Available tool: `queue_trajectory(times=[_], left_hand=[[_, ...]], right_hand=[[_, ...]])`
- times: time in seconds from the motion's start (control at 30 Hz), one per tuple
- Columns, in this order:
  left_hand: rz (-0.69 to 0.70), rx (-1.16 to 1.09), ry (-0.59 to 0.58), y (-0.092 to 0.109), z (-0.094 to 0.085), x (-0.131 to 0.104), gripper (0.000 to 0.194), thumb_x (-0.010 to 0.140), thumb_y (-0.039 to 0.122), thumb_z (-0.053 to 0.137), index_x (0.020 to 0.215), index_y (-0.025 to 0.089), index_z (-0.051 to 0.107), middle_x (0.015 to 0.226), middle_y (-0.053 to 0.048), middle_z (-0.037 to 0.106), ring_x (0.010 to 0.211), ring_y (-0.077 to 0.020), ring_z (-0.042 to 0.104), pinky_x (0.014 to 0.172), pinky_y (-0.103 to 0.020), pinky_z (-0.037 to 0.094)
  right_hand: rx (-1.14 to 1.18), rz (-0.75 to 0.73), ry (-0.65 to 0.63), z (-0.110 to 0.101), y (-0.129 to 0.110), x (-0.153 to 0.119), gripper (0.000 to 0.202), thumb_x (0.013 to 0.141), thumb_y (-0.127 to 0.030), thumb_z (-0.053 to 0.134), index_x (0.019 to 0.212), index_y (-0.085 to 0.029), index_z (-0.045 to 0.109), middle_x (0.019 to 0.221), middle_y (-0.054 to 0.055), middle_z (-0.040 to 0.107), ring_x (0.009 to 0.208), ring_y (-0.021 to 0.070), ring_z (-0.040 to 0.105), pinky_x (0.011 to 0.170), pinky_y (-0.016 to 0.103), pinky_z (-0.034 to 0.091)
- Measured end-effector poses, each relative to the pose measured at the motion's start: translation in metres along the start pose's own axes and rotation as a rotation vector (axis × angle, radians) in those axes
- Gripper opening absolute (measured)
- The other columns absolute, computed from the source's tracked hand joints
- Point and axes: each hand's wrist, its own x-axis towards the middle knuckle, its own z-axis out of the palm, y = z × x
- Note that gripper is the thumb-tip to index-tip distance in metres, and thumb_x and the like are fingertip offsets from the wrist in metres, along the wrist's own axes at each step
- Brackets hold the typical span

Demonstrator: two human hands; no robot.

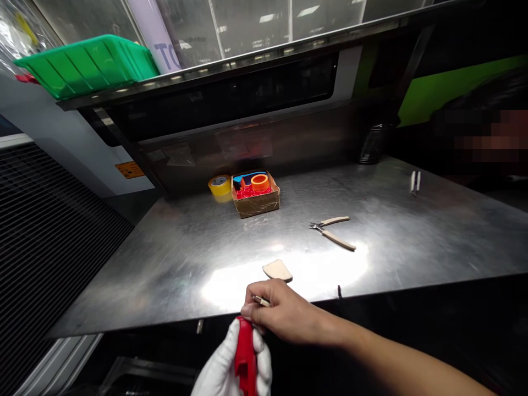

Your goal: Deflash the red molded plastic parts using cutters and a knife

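My left hand (225,366), in a white glove, is closed around a red plastic part (245,357) just below the table's front edge. Bare and with its fingers pinched together, my right hand (278,311) meets the top end of that red part. A slim, pale, pen-like tool (260,301) pokes out of its grip; its working tip is hidden by the fingers. Right behind the knuckles, a flat cream-coloured piece (278,270) with a curved edge lies on the metal table (177,264). Farther off rest side cutters (332,232) with cream handles, spread apart.
A cardboard box (259,207) holds red bits and an orange tape roll (259,182). Beside it is a yellow tape roll (220,187). A small white-and-black object (414,182) and a dark bottle (372,144) stand rightward. A green bin (91,63) sits on the shelf above.
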Motion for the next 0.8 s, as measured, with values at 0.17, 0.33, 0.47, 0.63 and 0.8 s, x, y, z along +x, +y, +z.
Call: queue_trajectory(times=[0.17,0.33,0.47,0.63,0.8], left_hand=[[0.029,-0.004,0.035,0.001,0.010,0.003,0.045,0.092,0.053,0.034,0.075,0.016,0.056,0.059,0.000,0.049,0.042,-0.0057,0.033,0.041,-0.019,0.022],[0.017,-0.121,0.156,0.007,0.013,0.001,0.034,0.089,0.049,0.047,0.081,0.016,0.053,0.065,0.002,0.044,0.045,-0.0041,0.026,0.041,-0.018,0.014],[-0.020,-0.219,0.159,0.010,0.010,0.000,0.027,0.087,0.043,0.055,0.084,0.016,0.053,0.068,0.003,0.043,0.044,-0.0025,0.027,0.038,-0.016,0.013],[-0.031,-0.256,0.184,0.012,0.005,0.001,0.028,0.086,0.045,0.056,0.084,0.016,0.053,0.066,0.004,0.041,0.043,-0.0021,0.029,0.037,-0.014,0.017],[-0.002,-0.240,0.229,0.013,0.006,0.000,0.029,0.084,0.044,0.059,0.084,0.016,0.053,0.067,0.004,0.039,0.044,-0.0010,0.027,0.038,-0.014,0.016]], right_hand=[[-0.167,-0.027,0.172,-0.006,-0.003,0.001,0.022,0.090,-0.029,0.047,0.071,-0.017,0.046,0.065,-0.004,0.047,0.062,0.0098,0.042,0.056,0.022,0.031],[-0.306,-0.052,0.161,-0.020,-0.011,-0.006,0.028,0.091,-0.030,0.045,0.067,-0.017,0.043,0.067,-0.003,0.049,0.063,0.0103,0.042,0.058,0.024,0.030],[-0.373,-0.017,0.147,-0.030,-0.012,-0.012,0.018,0.089,-0.028,0.047,0.075,-0.018,0.050,0.076,0.000,0.056,0.066,0.0119,0.047,0.058,0.024,0.031],[-0.564,0.077,0.104,-0.032,-0.015,-0.019,0.017,0.089,-0.034,0.049,0.080,-0.020,0.051,0.081,0.001,0.059,0.069,0.0138,0.051,0.058,0.024,0.030],[-0.787,0.115,0.107,-0.036,-0.018,-0.018,0.016,0.090,-0.035,0.047,0.082,-0.021,0.050,0.078,-0.001,0.059,0.065,0.0134,0.052,0.055,0.025,0.029]])
